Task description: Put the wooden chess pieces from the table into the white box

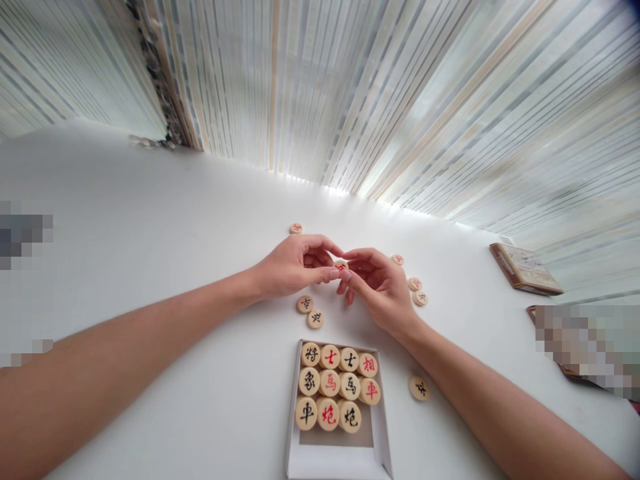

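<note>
My left hand point(295, 267) and my right hand point(377, 283) meet above the white table point(150, 267), fingertips pinched together on one round wooden chess piece with a red character point(341, 265). Below them a shallow white box point(337, 450) holds several wooden chess pieces point(336, 385) in rows, with red or black characters. Two loose pieces point(310, 311) lie just under my left hand. Three more point(414, 283) lie to the right of my right hand.
One loose piece point(296, 228) sits beyond my hands and another point(419, 387) beside my right forearm. A brown box lid point(525, 269) lies at the far right. Striped curtains point(400, 100) hang behind the table.
</note>
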### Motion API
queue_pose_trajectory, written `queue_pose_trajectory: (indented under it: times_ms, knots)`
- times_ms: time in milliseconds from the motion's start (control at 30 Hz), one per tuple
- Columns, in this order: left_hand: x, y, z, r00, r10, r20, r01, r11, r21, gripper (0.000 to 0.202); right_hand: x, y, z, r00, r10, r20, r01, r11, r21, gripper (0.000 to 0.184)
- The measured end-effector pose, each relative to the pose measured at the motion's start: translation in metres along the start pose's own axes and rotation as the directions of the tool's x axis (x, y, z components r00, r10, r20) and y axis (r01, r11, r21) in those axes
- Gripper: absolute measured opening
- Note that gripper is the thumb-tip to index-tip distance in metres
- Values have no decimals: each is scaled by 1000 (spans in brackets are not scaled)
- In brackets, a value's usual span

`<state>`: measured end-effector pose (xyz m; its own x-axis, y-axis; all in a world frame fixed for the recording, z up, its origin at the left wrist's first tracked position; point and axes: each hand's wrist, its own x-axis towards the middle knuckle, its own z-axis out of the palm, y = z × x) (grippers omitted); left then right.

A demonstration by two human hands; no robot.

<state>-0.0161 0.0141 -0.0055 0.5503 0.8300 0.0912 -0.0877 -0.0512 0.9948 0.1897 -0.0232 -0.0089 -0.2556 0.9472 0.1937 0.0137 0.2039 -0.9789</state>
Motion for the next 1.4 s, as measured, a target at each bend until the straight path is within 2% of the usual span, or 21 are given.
queue_pose_trajectory:
  times_ms: [200,367,500,600,633,700,767,833,900,967,1033,1100,1133,1200,1267,1333,1400]
  knots:
    - [1,3,-5,1000,-17,-22,17,999,-28,21,0,2,1,1000,10,-27,-10,1000,4,29]
    - [3,3,-7,999,-36,-29,35,999,-40,21,-2,1,-2,996,-73,-44,63,979,-195,21]
    - [4,4,-6,997,-59,-49,57,998,-40,27,-2,-8,-6,974,-221,58,220,835,-505,26]
    - [4,3,-6,997,-64,-47,63,998,-25,31,0,-15,-4,959,-264,102,271,745,-609,27]
    - [4,3,-6,997,-60,-43,59,998,-27,30,1,-17,-3,962,-259,88,257,744,-617,28]
    - [5,2,-6,998,-48,-34,47,998,-39,29,4,-19,-1,980,-197,36,181,798,-575,31]
    - [5,2,-5,999,-38,-25,36,998,-47,29,5,-18,0,997,-81,-11,68,889,-453,38]
    - [5,2,-5,999,-30,-22,29,999,-37,30,5,-16,-1,1000,11,-22,-18,945,-327,44]
    - [5,3,-5,1000,-23,-20,22,1000,-19,30,4,-15,-2,1000,5,-28,-14,950,-313,45]
    - [5,3,-6,1000,-18,-13,18,1000,-3,29,2,-16,-4,996,-93,-10,79,894,-442,37]
    - [5,3,-5,1000,-18,-2,18,1000,15,29,1,-20,-4,978,-195,69,196,764,-615,24]
    - [4,4,-5,1000,-21,14,21,999,35,29,1,-29,-5,961,-225,160,270,640,-720,15]
    - [4,4,-4,1000,-23,16,22,999,39,29,0,-34,-6,957,-227,180,284,611,-739,13]
    - [4,5,-4,1000,-25,6,25,999,34,27,-6,-45,-10,962,-225,158,266,626,-733,14]
    - [4,5,-3,999,-28,-18,28,999,25,24,-20,-58,-15,976,-198,92,207,705,-679,18]
    - [4,5,-3,999,-26,-35,27,999,25,21,-43,-72,-23,991,-117,63,131,781,-611,19]
    - [4,5,-4,999,-24,-43,26,999,34,18,-72,-84,-29,995,-45,90,91,792,-604,19]
